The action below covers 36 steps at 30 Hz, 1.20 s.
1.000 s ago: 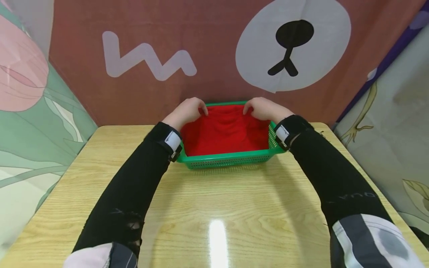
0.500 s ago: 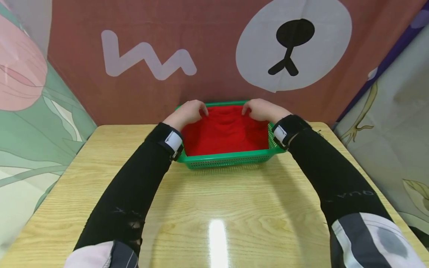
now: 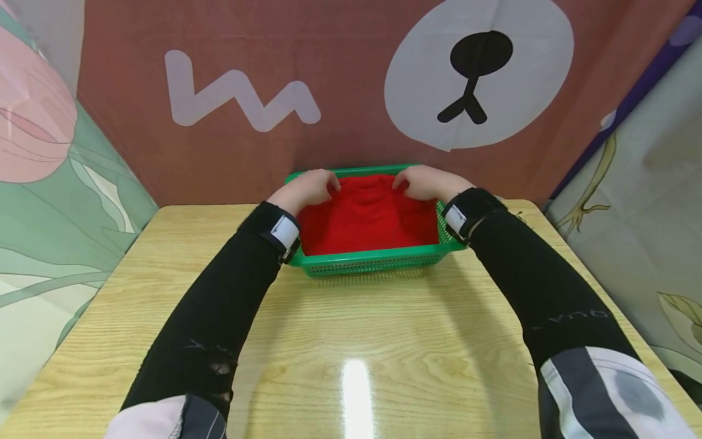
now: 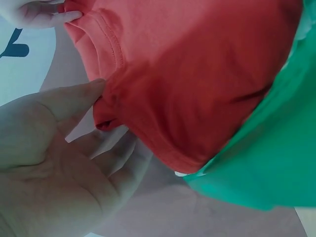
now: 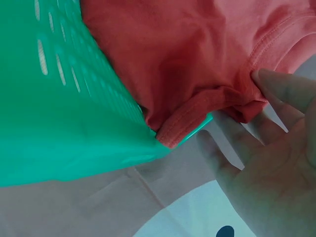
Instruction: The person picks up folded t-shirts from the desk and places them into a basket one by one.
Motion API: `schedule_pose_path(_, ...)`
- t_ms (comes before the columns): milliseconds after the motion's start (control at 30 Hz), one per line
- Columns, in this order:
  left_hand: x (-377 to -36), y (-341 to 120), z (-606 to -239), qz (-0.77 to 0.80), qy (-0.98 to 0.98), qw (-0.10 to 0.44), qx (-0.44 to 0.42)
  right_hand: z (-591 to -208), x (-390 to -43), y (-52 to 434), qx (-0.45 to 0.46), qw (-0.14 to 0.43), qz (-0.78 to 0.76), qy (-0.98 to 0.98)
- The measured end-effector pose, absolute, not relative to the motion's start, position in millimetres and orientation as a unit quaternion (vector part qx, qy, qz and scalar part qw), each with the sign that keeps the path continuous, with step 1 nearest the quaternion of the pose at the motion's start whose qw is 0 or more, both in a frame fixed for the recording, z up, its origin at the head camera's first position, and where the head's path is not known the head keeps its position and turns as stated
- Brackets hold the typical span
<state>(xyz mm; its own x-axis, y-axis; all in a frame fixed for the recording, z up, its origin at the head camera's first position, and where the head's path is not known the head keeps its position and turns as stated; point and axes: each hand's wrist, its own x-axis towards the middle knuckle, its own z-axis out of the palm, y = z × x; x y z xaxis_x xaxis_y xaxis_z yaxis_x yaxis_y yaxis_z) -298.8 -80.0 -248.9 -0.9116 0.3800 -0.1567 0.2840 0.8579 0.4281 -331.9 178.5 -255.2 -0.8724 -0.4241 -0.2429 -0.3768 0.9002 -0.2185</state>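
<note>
A red T-shirt point(image 3: 367, 219) lies spread in a green plastic basket point(image 3: 373, 256) at the back of the table. My left hand point(image 3: 308, 189) is over the basket's back left and pinches the shirt's shoulder, thumb on top and fingers below. On the other side my right hand point(image 3: 430, 183) pinches the opposite shoulder the same way. Between the hands runs the neckline, whose stitched collar point(image 4: 106, 37) shows in the left wrist view. A hemmed sleeve point(image 5: 185, 121) hangs over the basket's edge in the right wrist view. The shirt covers the basket's floor.
The basket stands on a light wood table point(image 3: 356, 329), close to a brown cloth backdrop point(image 3: 247, 164) with a bear print. Patterned cloths hang at the left point(image 3: 55, 231) and right point(image 3: 647, 201).
Both hands have come slightly lower and nearer with the T-shirt's shoulders, the right one also a little inward. More of the basket's back rim shows. The basket has stayed put.
</note>
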Motion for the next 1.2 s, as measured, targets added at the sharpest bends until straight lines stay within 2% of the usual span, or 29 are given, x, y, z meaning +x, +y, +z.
schedule_pose_path(367, -300.4, -79.8, -250.0, 0.189, 0.954, 0.148, 0.180, -259.9, -335.3, 177.4, -0.225, 0.149, -0.074, 0.960)
schedule_pose_path(1200, -303.5, -79.4, -252.1, 0.153, 0.962, 0.138, 0.180, -258.1, -329.9, 176.8, -0.210, 0.166, -0.092, 0.959)
